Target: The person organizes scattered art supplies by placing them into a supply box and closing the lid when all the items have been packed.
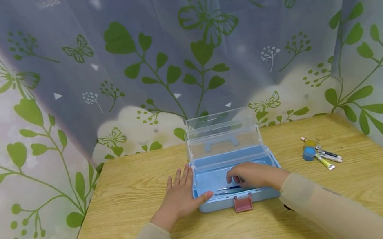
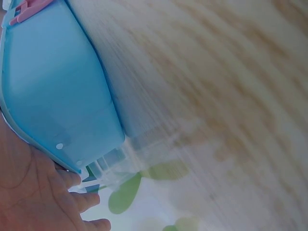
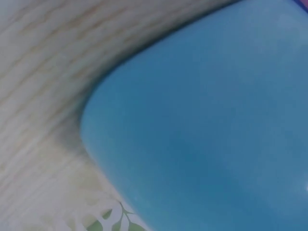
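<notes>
A light blue plastic box [image 1: 215, 204] with a pink latch [image 1: 243, 203] stands on the table, its clear lid [image 1: 221, 131] raised at the back. My left hand [image 1: 179, 197] rests against the box's left side, fingers straight and spread, thumb over the front left rim. In the left wrist view, the palm and fingertips touch the blue box [image 2: 57, 86]. Inside the box reaches my right hand [image 1: 253, 175], fingers bent downward over thin paintbrushes [image 1: 225, 193] lying along the front. Whether the fingers pinch a brush is hidden. The right wrist view shows only the box's outer wall [image 3: 192, 120].
On the table's right lie a blue paint pot [image 1: 309, 154], a yellow pot [image 1: 309, 143], a yellow-green tube [image 1: 325, 162] and black-and-white pens or tubes [image 1: 330, 155]. A patterned curtain [image 1: 152, 59] hangs behind the wooden table [image 1: 129, 178].
</notes>
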Available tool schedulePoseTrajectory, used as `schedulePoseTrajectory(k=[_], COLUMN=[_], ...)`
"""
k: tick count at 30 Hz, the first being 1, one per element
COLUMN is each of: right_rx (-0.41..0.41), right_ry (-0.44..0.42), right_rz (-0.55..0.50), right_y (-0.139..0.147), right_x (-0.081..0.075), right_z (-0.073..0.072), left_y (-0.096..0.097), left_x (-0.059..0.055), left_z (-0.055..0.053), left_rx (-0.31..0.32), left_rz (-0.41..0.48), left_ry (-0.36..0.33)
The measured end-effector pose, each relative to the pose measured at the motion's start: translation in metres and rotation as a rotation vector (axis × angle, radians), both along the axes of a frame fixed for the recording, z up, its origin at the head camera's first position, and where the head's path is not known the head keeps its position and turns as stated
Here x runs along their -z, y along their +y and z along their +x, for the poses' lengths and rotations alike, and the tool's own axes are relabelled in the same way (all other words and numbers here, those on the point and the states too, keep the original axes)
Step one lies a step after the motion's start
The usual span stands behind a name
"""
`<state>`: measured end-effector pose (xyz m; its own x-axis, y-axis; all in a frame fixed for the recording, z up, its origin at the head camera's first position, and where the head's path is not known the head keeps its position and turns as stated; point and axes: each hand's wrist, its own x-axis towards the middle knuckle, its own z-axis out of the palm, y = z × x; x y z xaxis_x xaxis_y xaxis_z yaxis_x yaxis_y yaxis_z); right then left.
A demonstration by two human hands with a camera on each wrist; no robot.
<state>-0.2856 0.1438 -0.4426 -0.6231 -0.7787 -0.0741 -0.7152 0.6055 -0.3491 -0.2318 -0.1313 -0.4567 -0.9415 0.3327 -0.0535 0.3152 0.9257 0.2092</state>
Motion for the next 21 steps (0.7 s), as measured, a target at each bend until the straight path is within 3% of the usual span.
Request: schedulePoseTrajectory(k=[21], right_rx=[0.029], right_ry=[0.03], right_rz=[-0.073], right_y=[0.027], right_x=[-0.042], right_z=[0.014], left_y=[0.001], left_x=[-0.003], left_z=[0.002], left_rx=[0.001], left_rz=[0.023], left_ry=[0.003])
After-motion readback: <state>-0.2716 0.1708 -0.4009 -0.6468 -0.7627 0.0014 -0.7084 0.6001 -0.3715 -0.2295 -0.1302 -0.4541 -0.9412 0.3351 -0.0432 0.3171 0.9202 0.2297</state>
